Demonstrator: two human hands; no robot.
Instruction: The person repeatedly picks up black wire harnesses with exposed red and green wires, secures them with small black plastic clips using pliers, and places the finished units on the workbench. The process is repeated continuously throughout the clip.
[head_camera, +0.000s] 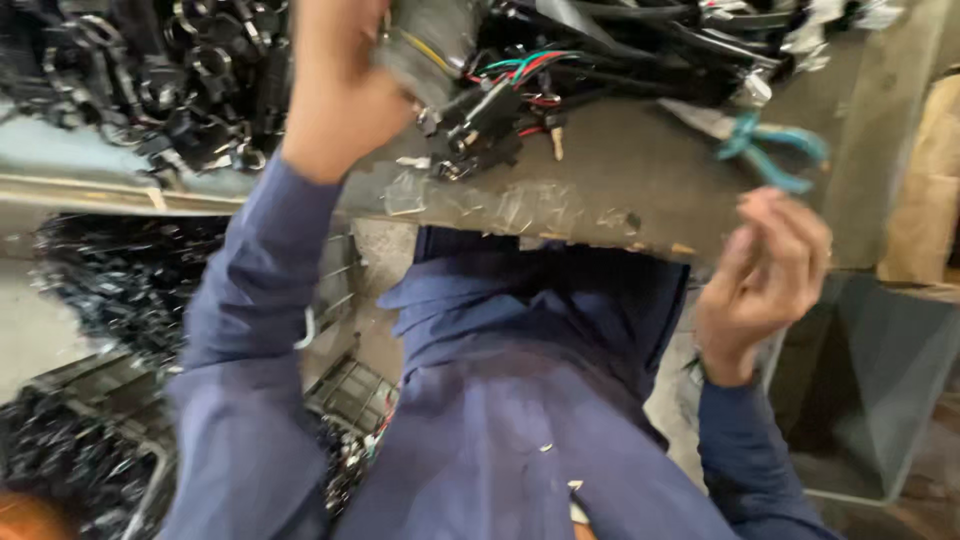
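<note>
Black wire bundle (540, 80) in left hand (340, 100) grip, right hand (765, 270) half-curled, empty, below teal pliers (775, 150)

Wear: dark blue long-sleeved work shirt, same cloth over torso | sleeves (250, 330) reach both wrists, cuffs plain, fabric creased | collar open, folds at chest | small pale flecks on shirt front | left hand (335, 90) bare | right hand (765, 280) bare, thin dark band at wrist, detail blurred
</note>
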